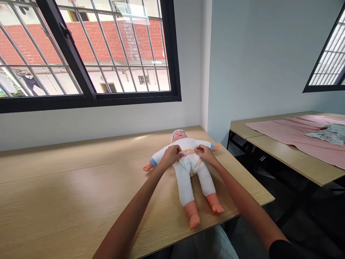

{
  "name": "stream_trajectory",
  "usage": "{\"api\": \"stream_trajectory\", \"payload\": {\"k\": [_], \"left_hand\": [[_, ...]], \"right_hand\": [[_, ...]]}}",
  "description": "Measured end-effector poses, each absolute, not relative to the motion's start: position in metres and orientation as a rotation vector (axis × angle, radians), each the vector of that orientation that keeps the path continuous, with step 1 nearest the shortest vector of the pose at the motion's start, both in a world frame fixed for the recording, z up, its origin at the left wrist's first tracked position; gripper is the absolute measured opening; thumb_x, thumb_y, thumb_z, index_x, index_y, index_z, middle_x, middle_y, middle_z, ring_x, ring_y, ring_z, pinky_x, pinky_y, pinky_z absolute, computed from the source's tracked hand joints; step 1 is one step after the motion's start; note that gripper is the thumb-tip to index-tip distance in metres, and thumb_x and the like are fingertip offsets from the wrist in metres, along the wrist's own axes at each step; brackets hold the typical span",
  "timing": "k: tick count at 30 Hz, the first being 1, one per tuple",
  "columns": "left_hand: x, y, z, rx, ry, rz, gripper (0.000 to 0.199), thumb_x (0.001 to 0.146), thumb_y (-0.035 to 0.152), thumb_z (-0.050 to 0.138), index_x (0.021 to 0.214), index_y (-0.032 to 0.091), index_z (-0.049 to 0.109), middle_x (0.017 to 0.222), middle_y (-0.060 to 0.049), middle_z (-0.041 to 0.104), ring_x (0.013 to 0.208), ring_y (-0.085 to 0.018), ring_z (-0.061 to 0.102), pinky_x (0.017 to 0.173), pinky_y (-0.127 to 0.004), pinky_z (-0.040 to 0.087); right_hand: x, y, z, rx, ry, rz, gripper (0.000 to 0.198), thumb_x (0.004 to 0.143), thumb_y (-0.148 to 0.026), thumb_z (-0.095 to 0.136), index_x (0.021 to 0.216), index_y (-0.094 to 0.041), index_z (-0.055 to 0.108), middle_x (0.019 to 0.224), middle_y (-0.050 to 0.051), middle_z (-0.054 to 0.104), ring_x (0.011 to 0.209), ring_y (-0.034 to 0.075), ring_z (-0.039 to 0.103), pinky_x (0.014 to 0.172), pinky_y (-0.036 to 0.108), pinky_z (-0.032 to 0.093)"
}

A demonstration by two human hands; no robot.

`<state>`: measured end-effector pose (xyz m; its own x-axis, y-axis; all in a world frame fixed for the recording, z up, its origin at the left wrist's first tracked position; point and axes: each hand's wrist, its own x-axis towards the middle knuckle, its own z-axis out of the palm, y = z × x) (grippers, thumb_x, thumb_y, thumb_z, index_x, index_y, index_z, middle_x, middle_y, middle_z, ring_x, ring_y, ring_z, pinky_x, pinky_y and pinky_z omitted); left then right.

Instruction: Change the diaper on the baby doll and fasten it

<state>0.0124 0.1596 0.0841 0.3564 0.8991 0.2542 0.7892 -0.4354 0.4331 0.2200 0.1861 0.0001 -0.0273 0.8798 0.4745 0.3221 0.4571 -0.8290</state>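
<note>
A baby doll (183, 187) in a white outfit with blue cuffs and a cap lies on its back, its head towards the wall and its bare feet near the table's front edge. Round its hips is a white diaper (191, 163) with a coloured, patterned waistband. My left hand (172, 154) pinches the diaper's waist on the left side, fingers closed. On the opposite side of the waist, my right hand (206, 154) is closed in a similar pinch. My fingers partly hide the diaper's upper corners.
The doll lies on a wooden table (67, 201), close to its right edge. Across a gap stands another table (291, 158) with a pink cloth (285, 131) and a folded, pale patterned garment (329, 133) on it. A barred window (118, 97) is in the wall behind.
</note>
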Motion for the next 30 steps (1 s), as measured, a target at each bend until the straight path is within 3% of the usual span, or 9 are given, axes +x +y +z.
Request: {"api": "stream_trajectory", "payload": {"k": [4,10,14,20,30], "left_hand": [[0.008,0.167,0.079,2.291,1.405,0.683,0.021,0.07,0.037,0.06,0.071,0.02,0.047,0.071,0.001,0.054,0.067,-0.016,0.05,0.059,-0.027,0.036],[0.008,0.168,0.077,2.321,1.545,0.628,0.031,0.072,0.041,0.056,0.058,0.022,0.037,0.059,0.003,0.046,0.058,-0.014,0.042,0.056,-0.027,0.03],[0.007,0.17,0.076,2.279,1.447,0.776,0.028,0.068,0.04,0.061,0.058,0.02,0.042,0.06,0.003,0.048,0.06,-0.014,0.044,0.058,-0.027,0.031],[-0.002,0.178,0.073,1.838,1.155,0.732,0.044,0.052,0.054,0.075,0.064,0.017,0.053,0.054,0.006,0.043,0.051,-0.009,0.036,0.05,-0.024,0.027],[-0.011,0.172,0.077,1.697,1.07,0.588,0.044,0.056,0.051,0.078,0.079,0.016,0.063,0.057,0.006,0.044,0.05,-0.007,0.034,0.045,-0.021,0.023]], "right_hand": [[0.222,0.189,-0.001,-1.076,-1.629,0.696,0.03,0.078,-0.047,0.055,0.082,-0.017,0.059,0.082,0.004,0.064,0.079,0.018,0.057,0.075,0.031,0.043],[0.224,0.185,0.002,-1.112,-1.704,0.653,0.034,0.082,-0.049,0.05,0.08,-0.017,0.059,0.08,0.004,0.062,0.075,0.018,0.054,0.073,0.031,0.041],[0.224,0.185,0.002,-1.09,-1.693,0.587,0.031,0.082,-0.048,0.05,0.079,-0.018,0.056,0.078,0.003,0.06,0.075,0.018,0.053,0.073,0.031,0.039],[0.223,0.188,0.001,-1.0,-1.568,0.905,0.034,0.077,-0.051,0.053,0.08,-0.017,0.057,0.078,0.003,0.061,0.076,0.017,0.054,0.072,0.03,0.042],[0.226,0.181,0.006,-0.984,-1.594,1.024,0.037,0.076,-0.053,0.059,0.08,-0.017,0.059,0.075,0.002,0.06,0.07,0.015,0.051,0.065,0.027,0.04]]}}
